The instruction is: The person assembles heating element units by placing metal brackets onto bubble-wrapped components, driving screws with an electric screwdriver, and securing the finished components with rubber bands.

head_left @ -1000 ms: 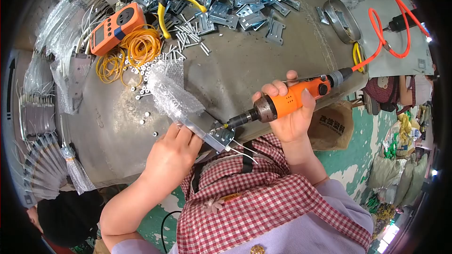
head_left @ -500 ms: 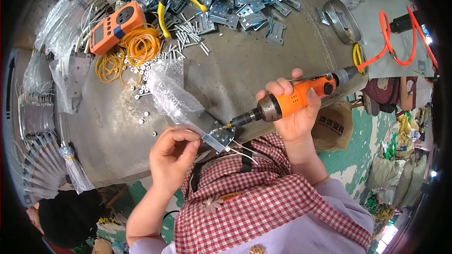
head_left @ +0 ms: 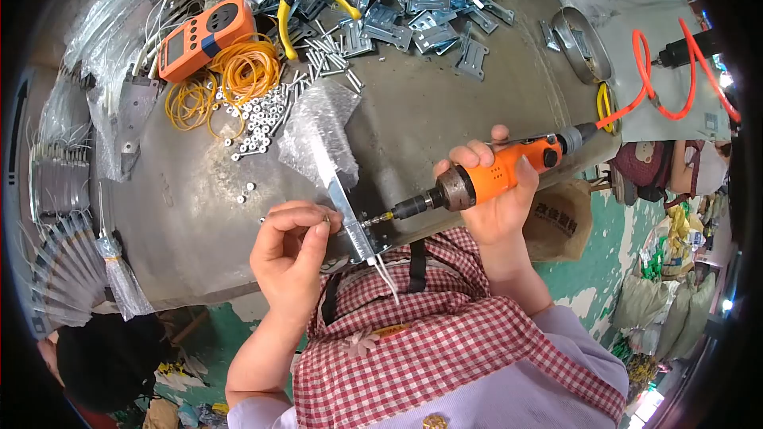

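Note:
My right hand is wrapped round an orange power screwdriver. Its bit points left and meets the side of a flat metal strip at the table's near edge. Bubble wrap covers the far part of the strip, and two white wires come out of its near end. On the strip's other side, my left hand is closed in a pinch, thumb against forefinger, close to the bit's tip. Something tiny may be between those fingertips, too small to name.
Loose screws and white round nuts or spacers lie beyond the strip, by yellow-handled pliers, rubber bands and an orange meter. Blue-silver metal brackets are heaped behind. A red coiled hose trails right from the screwdriver.
The strip has swung more upright and its wires now hang downward. My left fingertips have drawn off the strip slightly. The screwdriver's bit has shifted a little left and down.

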The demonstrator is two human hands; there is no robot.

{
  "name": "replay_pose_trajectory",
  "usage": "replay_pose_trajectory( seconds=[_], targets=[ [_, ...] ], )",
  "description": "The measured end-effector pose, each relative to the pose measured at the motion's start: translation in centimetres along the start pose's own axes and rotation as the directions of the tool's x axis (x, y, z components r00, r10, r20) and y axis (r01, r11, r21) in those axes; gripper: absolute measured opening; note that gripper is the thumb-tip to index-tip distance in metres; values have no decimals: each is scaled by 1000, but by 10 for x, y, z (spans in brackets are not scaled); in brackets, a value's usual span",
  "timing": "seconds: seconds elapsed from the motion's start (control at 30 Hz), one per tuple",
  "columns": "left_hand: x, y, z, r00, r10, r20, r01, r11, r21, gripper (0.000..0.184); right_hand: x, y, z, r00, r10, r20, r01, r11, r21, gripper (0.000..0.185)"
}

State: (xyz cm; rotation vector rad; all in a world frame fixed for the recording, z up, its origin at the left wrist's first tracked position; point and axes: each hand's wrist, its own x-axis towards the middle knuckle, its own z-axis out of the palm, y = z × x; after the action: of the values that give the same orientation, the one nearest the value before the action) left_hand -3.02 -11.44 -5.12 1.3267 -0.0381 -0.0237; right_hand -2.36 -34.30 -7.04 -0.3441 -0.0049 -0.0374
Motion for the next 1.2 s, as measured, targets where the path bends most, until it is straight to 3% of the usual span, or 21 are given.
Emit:
replay_pose_trajectory(
  seconds=[0.2, 0.27, 0.4, 0.6, 0.67, 0.77, 0.9, 0.97, 1.2],
  targets=[
    [-18, -11, 0, 977, -154, -145, 128, 977, -173, 12, -4, 3, -4, 999, -10, -46, 10, 1000, 11, 37],
    [-24, -15, 2, 991, -78, -106, 67, 992, -103, 12, -4, 3, -3, 999, -10, -44, 11, 1000, 7, 37],
    [-22, -13, 4, 990, -97, -106, 93, 995, -46, 12, -2, 2, -3, 1000, -12, -26, 13, 1000, 5, 37],
    [-23, -17, 2, 998, 5, -69, 2, 995, 101, 13, -1, 1, -7, 1000, -7, 13, 7, 1000, -7, 40],
    [-26, -19, 6, 990, 82, -115, -63, 985, 162, 13, -1, 2, -8, 999, 14, 39, -15, 1000, 15, 43],
    [-27, -23, 8, 984, 105, -144, -89, 989, 116, 13, -4, 5, 0, 998, 7, -68, -15, 993, -113, 43],
    [-29, -22, 8, 986, 32, -162, -7, 988, 153, 9, -7, 5, -15, 1000, -1, 6, 2, 996, -89, 43],
    [-28, -22, 7, 987, 72, -143, -44, 980, 194, 9, -8, 4, -23, 998, 10, 55, -11, 1000, 10, 40],
    [-27, -20, 5, 987, 98, -129, -67, 973, 221, 8, -6, 4, -15, 999, 29, -22, -30, 999, -12, 36]
  ],
)
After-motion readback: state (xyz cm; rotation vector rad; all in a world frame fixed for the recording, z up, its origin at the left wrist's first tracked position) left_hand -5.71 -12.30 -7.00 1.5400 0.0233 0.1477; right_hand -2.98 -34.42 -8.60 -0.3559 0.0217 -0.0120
